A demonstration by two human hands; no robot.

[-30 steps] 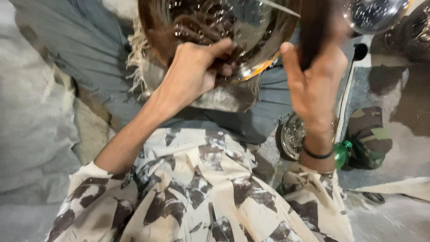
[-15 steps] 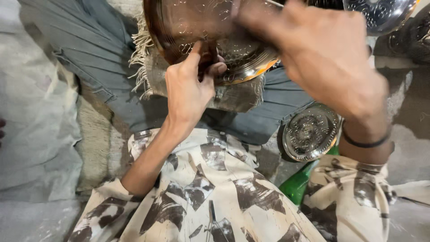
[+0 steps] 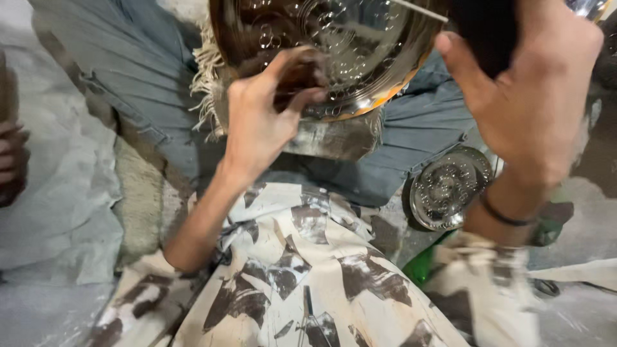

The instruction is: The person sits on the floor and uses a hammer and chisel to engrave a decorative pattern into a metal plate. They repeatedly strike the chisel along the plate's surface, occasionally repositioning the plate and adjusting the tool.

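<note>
A shiny embossed metal bowl [image 3: 347, 45] with a coppery rim rests on my lap at the top of the head view. My left hand [image 3: 263, 122] grips its near rim, thumb and fingers pinched over the edge. To the right, my right hand [image 3: 533, 109] is raised above the bowl's right side and closed around a dark tool [image 3: 482, 29], whose shape is mostly hidden by the hand. A black band [image 3: 508, 215] circles my right wrist. Both sleeves are cream with dark brown patches.
A smaller embossed metal disc [image 3: 447, 189] lies on the floor under my right wrist, with a green object [image 3: 418, 266] beside it. Grey trousers [image 3: 128, 77] and a frayed cloth [image 3: 205, 90] lie under the bowl. Another person's hand [image 3: 9, 160] shows at the left edge.
My right hand swung left across the bowl with the dark tool, then came back to the right side. My left hand stayed on the bowl's rim.
</note>
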